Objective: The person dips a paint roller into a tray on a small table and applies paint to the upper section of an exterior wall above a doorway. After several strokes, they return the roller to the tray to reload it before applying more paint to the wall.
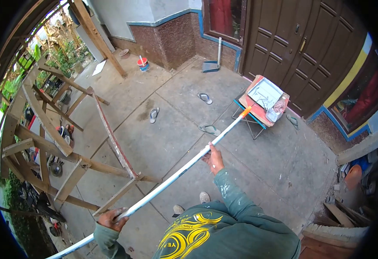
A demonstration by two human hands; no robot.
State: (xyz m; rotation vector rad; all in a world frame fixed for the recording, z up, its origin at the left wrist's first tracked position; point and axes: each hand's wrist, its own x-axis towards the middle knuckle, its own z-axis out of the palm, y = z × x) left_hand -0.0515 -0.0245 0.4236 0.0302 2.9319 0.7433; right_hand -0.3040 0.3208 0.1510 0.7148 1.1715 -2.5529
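Note:
A long white pole (171, 179) with an orange tip (246, 112) slants across the view from the lower left to the upper right. My left hand (111, 219) is closed round its lower part. Farther up, my right hand (215, 159) grips the pole, thumb along the top side. The orange end overlaps the edge of a small folding table (255, 113) in this view. On that table lie a white paint tray (265, 93) and a clear plastic container (272, 115). Whitish splashes mark my right sleeve.
A wooden trestle frame (74, 157) fills the left side. Several sandals, including one grey sandal (154, 115), lie on the concrete floor (176, 129). A red and blue bucket (143, 64) and a dustpan (211, 66) stand near the wall. Boards (340, 214) are piled at right.

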